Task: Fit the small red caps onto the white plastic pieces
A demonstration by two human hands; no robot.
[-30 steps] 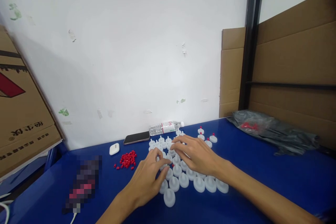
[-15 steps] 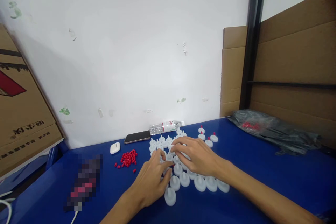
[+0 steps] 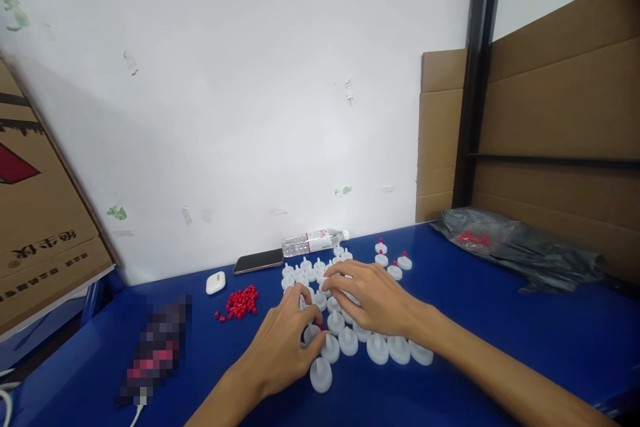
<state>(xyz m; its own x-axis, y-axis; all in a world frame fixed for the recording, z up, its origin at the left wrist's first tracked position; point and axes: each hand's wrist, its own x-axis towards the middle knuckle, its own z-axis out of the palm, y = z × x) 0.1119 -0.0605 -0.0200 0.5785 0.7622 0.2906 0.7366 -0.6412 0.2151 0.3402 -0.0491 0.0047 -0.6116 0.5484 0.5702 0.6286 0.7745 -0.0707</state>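
Note:
Several white plastic caps with small spouts (image 3: 345,340) lie clustered on the blue table (image 3: 480,320). My left hand (image 3: 283,343) rests over the cluster's left side, fingers curled, thumb and forefinger pinching a small red plug at a cap. My right hand (image 3: 373,297) lies over the middle of the cluster, fingers bent down onto the caps, holding one steady. A pile of red plugs (image 3: 241,302) sits to the left. A few caps with red plugs fitted (image 3: 395,263) stand behind my right hand.
A phone (image 3: 259,261), a lying water bottle (image 3: 313,242) and a white earbud case (image 3: 215,283) sit near the wall. A blurred dark object (image 3: 157,350) lies front left. A black plastic bag (image 3: 520,250) sits right, cardboard panels behind it, a cardboard box (image 3: 40,213) far left.
My left hand has curled tighter and shifted slightly toward me over the caps, a red plug now showing at its fingertips. My right hand has barely moved.

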